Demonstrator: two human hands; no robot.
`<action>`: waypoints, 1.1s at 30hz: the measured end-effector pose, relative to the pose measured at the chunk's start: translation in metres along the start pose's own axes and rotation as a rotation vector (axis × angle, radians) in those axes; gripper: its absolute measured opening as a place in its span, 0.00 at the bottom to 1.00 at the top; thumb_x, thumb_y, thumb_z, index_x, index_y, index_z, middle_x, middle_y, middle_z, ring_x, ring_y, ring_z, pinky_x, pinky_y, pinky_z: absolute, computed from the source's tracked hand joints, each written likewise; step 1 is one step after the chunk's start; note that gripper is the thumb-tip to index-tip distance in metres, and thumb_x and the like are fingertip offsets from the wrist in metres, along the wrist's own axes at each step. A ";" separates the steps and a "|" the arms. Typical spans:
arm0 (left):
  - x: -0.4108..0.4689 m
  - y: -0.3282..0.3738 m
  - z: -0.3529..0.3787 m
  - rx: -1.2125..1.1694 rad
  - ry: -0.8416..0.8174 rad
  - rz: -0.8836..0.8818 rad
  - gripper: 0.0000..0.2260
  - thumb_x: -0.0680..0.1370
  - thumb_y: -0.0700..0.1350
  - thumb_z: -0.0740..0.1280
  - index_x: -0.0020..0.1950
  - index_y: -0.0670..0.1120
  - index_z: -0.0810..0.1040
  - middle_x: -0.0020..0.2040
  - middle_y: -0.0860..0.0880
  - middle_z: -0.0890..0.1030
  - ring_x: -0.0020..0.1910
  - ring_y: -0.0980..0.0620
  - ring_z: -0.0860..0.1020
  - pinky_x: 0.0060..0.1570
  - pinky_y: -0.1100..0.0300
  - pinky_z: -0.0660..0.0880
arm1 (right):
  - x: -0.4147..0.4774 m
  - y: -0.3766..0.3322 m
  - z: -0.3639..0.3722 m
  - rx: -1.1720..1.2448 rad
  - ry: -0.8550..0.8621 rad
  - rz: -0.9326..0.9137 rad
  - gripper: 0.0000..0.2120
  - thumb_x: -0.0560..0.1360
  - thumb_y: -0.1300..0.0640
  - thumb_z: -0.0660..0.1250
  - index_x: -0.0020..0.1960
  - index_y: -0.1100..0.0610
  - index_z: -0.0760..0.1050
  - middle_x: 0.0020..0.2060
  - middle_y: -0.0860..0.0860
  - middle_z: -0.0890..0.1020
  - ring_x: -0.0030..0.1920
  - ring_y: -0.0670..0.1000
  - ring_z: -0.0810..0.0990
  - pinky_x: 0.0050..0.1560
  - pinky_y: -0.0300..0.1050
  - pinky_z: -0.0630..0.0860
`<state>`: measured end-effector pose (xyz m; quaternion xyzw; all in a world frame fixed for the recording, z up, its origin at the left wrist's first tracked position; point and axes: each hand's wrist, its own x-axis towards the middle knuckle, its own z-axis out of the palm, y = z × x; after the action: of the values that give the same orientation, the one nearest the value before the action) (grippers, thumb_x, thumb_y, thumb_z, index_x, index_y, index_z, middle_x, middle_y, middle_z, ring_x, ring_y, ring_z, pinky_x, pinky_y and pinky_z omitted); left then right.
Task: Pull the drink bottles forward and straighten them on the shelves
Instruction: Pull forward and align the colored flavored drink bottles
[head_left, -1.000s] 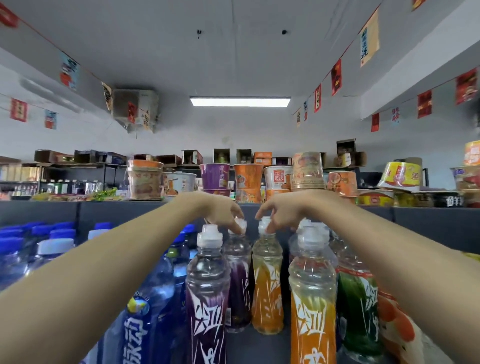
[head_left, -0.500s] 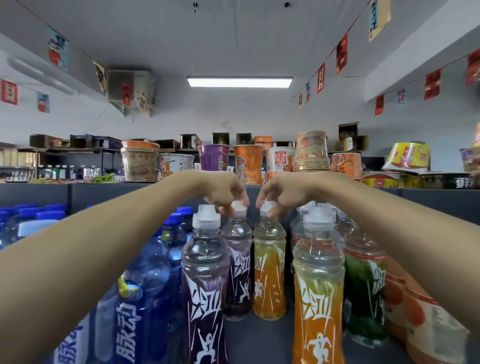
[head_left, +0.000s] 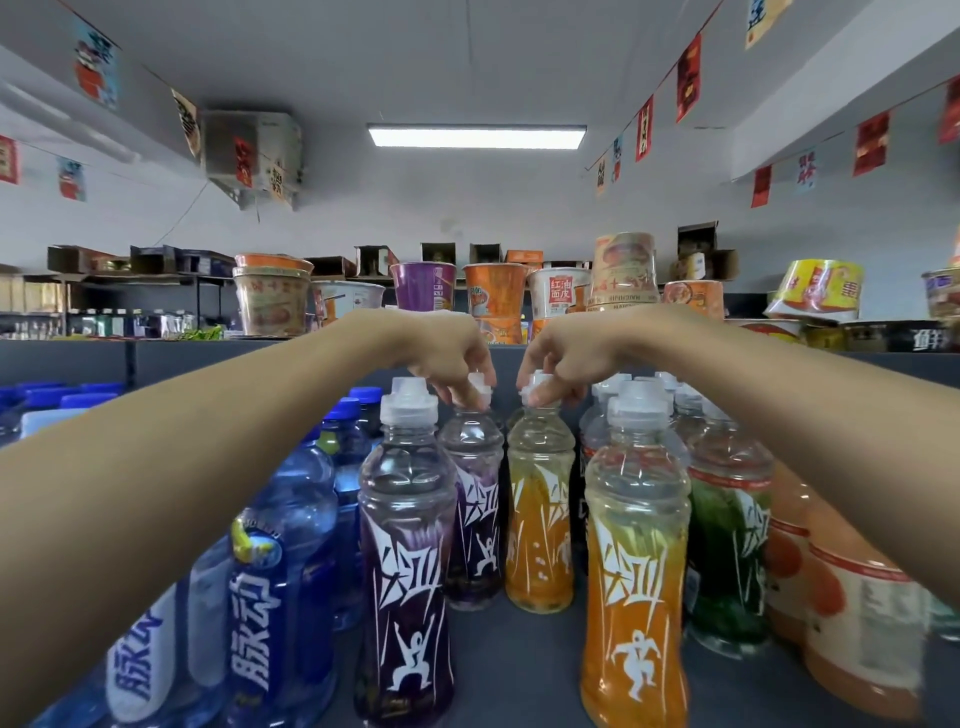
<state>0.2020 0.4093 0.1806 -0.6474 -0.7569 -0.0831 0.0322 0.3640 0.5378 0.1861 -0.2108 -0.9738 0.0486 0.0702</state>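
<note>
Both arms reach over the shelf of drink bottles. My left hand (head_left: 451, 358) pinches the white cap of a purple bottle (head_left: 475, 509) in the second row. Beside it, my right hand (head_left: 563, 364) pinches the cap of an orange bottle (head_left: 540, 514). Both bottles stand upright, side by side. In the front row stand another purple bottle (head_left: 405, 571) and another orange bottle (head_left: 636, 571). A green bottle (head_left: 730, 545) stands behind the front orange one.
Blue bottles (head_left: 270, 571) crowd the left side under my left forearm. Orange-labelled bottles (head_left: 857, 613) stand at the right. Bare dark shelf surface (head_left: 519, 670) lies between the front bottles. Instant-noodle cups (head_left: 493, 291) line the top of the divider behind.
The purple and orange bottles held by their caps have come forward toward the front row. The view has tilted slightly.
</note>
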 end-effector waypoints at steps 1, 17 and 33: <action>0.000 0.000 0.000 0.000 0.003 0.001 0.17 0.75 0.50 0.76 0.62 0.51 0.81 0.57 0.50 0.84 0.56 0.51 0.83 0.58 0.55 0.78 | 0.001 0.000 0.000 -0.015 0.007 0.003 0.12 0.74 0.45 0.75 0.56 0.45 0.82 0.45 0.48 0.86 0.40 0.47 0.86 0.47 0.46 0.83; -0.005 0.002 0.000 0.041 -0.029 0.000 0.20 0.74 0.55 0.76 0.64 0.52 0.80 0.58 0.50 0.84 0.51 0.49 0.84 0.55 0.53 0.81 | -0.002 -0.011 0.004 -0.288 0.039 0.047 0.26 0.71 0.29 0.67 0.45 0.52 0.81 0.31 0.45 0.86 0.37 0.47 0.85 0.51 0.49 0.81; 0.000 0.004 0.005 0.072 -0.007 -0.042 0.22 0.71 0.56 0.78 0.63 0.54 0.79 0.55 0.51 0.81 0.48 0.54 0.80 0.42 0.62 0.72 | -0.010 -0.017 0.007 -0.199 -0.001 0.088 0.42 0.70 0.39 0.76 0.76 0.57 0.67 0.40 0.44 0.85 0.35 0.42 0.84 0.56 0.48 0.79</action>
<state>0.2066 0.4105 0.1757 -0.6300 -0.7730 -0.0543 0.0513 0.3646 0.5175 0.1802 -0.2591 -0.9637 -0.0450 0.0464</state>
